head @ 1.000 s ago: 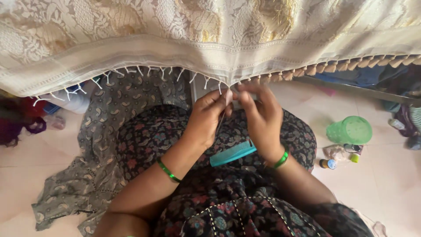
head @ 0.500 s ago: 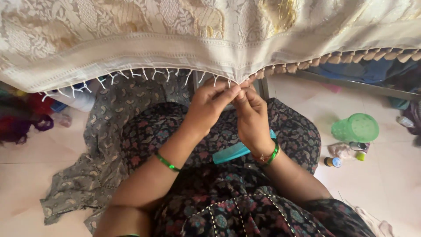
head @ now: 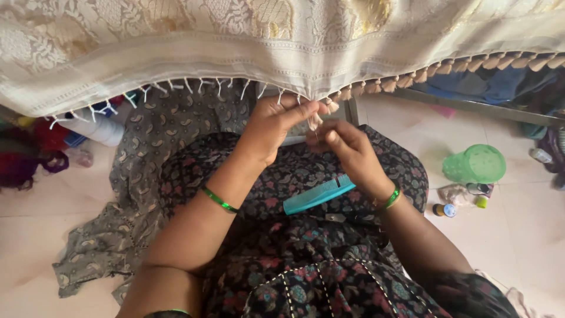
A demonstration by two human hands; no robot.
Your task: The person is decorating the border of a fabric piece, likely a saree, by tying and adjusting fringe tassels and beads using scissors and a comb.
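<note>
Both hands work the cream fabric's fringe [head: 306,103]: left hand [head: 273,126] pinches a thread bundle, right hand [head: 344,144] grips its strands. Keeping them taut should give a neat tassel like those finished ones [head: 412,78].

Cream woven cloth [head: 282,47] showing a raised pattern with a soft golden sheen, its thread fringe [head: 194,88] looking matt, teal plastic comb [head: 318,195] looking smooth, green bangle [head: 219,200] shining glossy, green plastic cup [head: 474,164] appearing half clear, floor tiles [head: 35,224] looking smooth and pale
</note>
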